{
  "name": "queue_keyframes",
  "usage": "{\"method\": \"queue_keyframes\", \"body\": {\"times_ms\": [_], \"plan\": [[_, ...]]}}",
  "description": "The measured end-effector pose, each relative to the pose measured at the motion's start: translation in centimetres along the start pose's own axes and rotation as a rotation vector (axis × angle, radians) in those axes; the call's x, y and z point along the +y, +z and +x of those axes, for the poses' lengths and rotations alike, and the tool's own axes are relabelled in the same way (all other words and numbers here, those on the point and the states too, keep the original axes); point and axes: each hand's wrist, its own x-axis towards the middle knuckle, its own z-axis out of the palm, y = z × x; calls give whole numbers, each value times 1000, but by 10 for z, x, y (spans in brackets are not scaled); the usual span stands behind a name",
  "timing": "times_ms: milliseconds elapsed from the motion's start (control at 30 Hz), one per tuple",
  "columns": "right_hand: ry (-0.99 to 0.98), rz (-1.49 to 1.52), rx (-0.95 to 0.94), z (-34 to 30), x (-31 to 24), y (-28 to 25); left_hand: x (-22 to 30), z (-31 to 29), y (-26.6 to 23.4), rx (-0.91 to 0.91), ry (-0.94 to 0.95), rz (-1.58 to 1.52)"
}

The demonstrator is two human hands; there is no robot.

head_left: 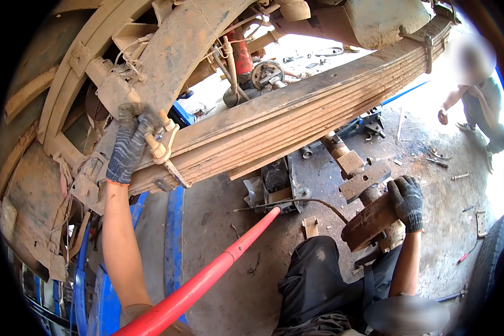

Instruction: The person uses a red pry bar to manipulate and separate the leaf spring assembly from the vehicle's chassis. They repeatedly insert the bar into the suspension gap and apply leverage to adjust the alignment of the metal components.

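1. We are under a mud-caked truck on a stained concrete floor (218,263), with bright daylight beyond the chassis. Bolts and small tools lie scattered over the floor to the right.
2. Our left hand (130,143), in a grey knit glove, reaches up and away from us. Its fingers (135,119) are curled shut over the lower edge of a muddy bracket (113,88) at the near end of the spring (297,115).
3. The spring is a stack of rusty leaves. Its long axis runs from the bracket at lower left up to the far right, so nearly all of it lies to the right of our fingers.
4. Two pale bolts (157,147) stick out just right of the glove, touching or almost touching it. We cannot tell which.
5. Our right hand is out of view, so the left is the only one of ours at the spring, and we cannot tell what the right one is doing.
6. A red bar (218,269) rises from the bottom edge, slanting right. Its tip ends near a metal block (275,180) on the floor, below the spring and well apart from our glove.
7. A co-worker in dark clothes lies lower right, one gloved hand (407,201) resting on a rusty drum (369,221).
8. Another person (479,106) crouches at the far right in the sunlight.
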Motion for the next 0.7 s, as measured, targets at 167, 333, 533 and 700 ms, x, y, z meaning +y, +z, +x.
{"method": "queue_keyframes", "body": {"times_ms": [167,333,533,700], "plan": [[5,-11,-5,0,0,-2,-3,1,-6,-65,-40,-138],[-25,2,-12,2,1,1,-5,4,3,162,26,37],[-28,2,27,1,1,2,-11,0,-6,-36,-45,-100],[-3,16,-13,1,1,1,8,-1,8,81,-36,-92]]}}
